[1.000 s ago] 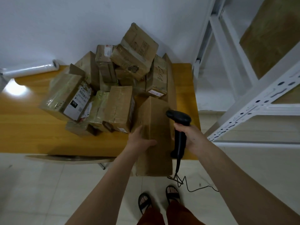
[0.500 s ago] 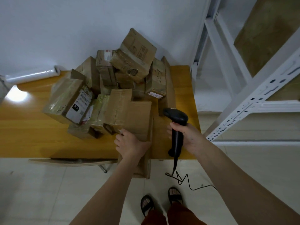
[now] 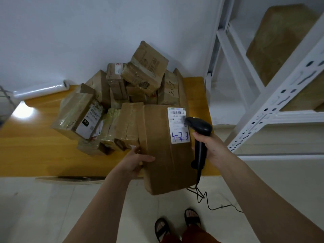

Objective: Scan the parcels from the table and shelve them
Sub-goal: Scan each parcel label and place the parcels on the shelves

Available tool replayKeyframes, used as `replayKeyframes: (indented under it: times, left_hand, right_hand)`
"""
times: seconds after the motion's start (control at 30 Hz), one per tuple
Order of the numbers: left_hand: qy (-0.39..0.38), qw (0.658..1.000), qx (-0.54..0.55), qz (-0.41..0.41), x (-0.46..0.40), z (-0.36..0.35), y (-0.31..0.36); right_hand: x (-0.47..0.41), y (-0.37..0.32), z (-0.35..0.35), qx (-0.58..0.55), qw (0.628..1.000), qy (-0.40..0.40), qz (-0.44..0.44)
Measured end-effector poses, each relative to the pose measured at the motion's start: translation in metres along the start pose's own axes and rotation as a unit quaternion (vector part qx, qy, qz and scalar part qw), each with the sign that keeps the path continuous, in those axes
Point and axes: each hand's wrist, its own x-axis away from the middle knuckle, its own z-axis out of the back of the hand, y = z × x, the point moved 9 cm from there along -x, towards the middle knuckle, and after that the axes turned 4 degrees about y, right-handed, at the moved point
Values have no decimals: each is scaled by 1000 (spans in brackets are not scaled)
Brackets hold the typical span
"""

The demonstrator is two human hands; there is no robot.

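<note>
We hold a parcel up to the scanner at the counter's edge.

Our left hand grips the long parcel by its side; our right hand clasps the scanner, aimed at its label. Beyond, the parcel pile covers the counter.

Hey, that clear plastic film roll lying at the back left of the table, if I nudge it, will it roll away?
Probably, yes. The film roll is a cylinder lying on its side on the smooth wooden table, so a sideways nudge would likely send it rolling. Its glossy wrap looks slippery to grip. The wall behind may stop it.
</note>
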Motion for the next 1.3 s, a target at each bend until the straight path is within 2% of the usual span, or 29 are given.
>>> replayKeyframes:
  times: [0.1, 0.3, 0.4, 0.57, 0.67, 1.1, 1.3]
  left_hand:
    - [-31, 999, 8, -11, -4, -4, -2]
    - [-11, 999, -17, -29, -1, -14, 15]
    - [23, 998, -36, -55, -1, -8, 34]
    - [24, 994, -60, -84, 11, 0, 70]
    - [36, 993, -59, -92, 22, 6, 89]
    - [61, 990, -49, -121, 35, 25, 117]
    - [27, 992, -24, -120, 31, 30, 112]
  right_hand:
    - [5, -9, -7, -10, 1000, -25, 12]
    - [18, -32, -18, 25, 997, -47, 64]
    - [30, -49, -23, 77, 988, -50, 121]
    - [61, -82, -39, 168, 950, -53, 258]
    - [78, -96, -49, 190, 931, -69, 305]
    - [119, -107, -63, 205, 911, -88, 347]
    - [122, -90, -67, 222, 917, -66, 325]
